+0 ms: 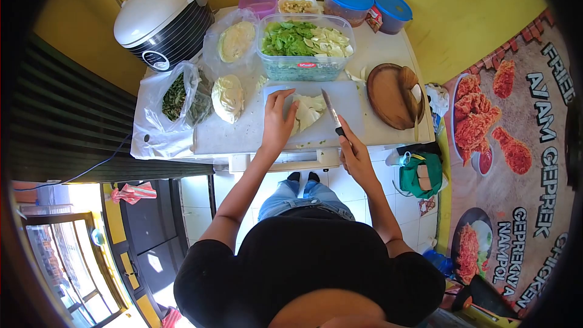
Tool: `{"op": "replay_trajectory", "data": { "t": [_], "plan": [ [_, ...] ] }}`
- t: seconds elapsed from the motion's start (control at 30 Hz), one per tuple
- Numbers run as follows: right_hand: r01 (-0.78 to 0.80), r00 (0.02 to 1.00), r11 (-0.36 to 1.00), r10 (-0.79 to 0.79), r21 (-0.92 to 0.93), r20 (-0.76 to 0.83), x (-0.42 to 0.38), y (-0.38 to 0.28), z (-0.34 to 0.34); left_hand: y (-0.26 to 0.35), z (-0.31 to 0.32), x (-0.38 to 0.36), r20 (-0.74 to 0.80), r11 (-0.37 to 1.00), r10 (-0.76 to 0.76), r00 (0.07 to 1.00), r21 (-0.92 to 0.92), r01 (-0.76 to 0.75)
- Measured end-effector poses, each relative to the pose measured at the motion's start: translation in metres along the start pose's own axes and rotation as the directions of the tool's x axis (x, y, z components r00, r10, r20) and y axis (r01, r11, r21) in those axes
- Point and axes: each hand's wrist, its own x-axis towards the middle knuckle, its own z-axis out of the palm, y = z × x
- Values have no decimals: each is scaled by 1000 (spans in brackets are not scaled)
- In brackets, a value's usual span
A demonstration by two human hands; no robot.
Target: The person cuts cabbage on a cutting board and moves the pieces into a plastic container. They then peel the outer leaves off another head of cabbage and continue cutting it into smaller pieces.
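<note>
A piece of cabbage [311,111], pale and partly cut, lies on the white cutting board [349,100] in front of me. My left hand [278,123] is at its left side, fingers bent and resting against the leaves, with the thumb side partly hidden. On the other side, my right hand [353,150] is closed round the black handle of a kitchen knife [330,108]. The blade points away from me, beside the cabbage's right edge. Behind the board stands a clear plastic container [303,68] with cut green leaves and cabbage in it.
A cabbage head [228,98] and a bagged cabbage [237,42] sit left of the board, near a plastic bag of dark greens [176,97]. A rice cooker [161,18] stands behind them. At right lies a wooden mortar [382,100]; blue-lidded tubs [349,0] stand at the back.
</note>
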Motion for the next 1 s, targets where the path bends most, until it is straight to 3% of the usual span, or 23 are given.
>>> {"op": "replay_trajectory", "data": {
  "t": [0.1, 0.17, 0.2, 0.3, 0.5, 0.97, 1.0],
  "plan": [
    [-30, 998, 998, 32, -47, 51, 7, 1, 7, 13, -6, -9, -130, 991, 110, 985, 88, -99],
    [-33, 998, 998, 36, -50, 54, 15, 8, 8, 10, -8, -19, 27, 973, 189, 982, 129, -191],
    [18, 999, 994, -12, -107, 50, 18, 11, 9, 8, -9, -23, 137, 971, 151, 979, 166, -173],
    [45, 997, 980, -33, -194, 63, 23, 8, 7, -2, -15, -21, 210, 940, 239, 948, 193, -280],
    [65, 995, 959, -40, -275, 96, 32, 11, 5, -16, -28, -13, 379, 924, 256, 889, 174, -340],
    [100, 994, 920, -76, -380, 77, 32, 9, 7, -9, -28, -14, 364, 976, 160, 917, 79, -201],
    [49, 996, 917, -15, -396, 88, 31, 2, 7, -9, -28, -14, 362, 977, 156, 919, 78, -197]
  ]
}}
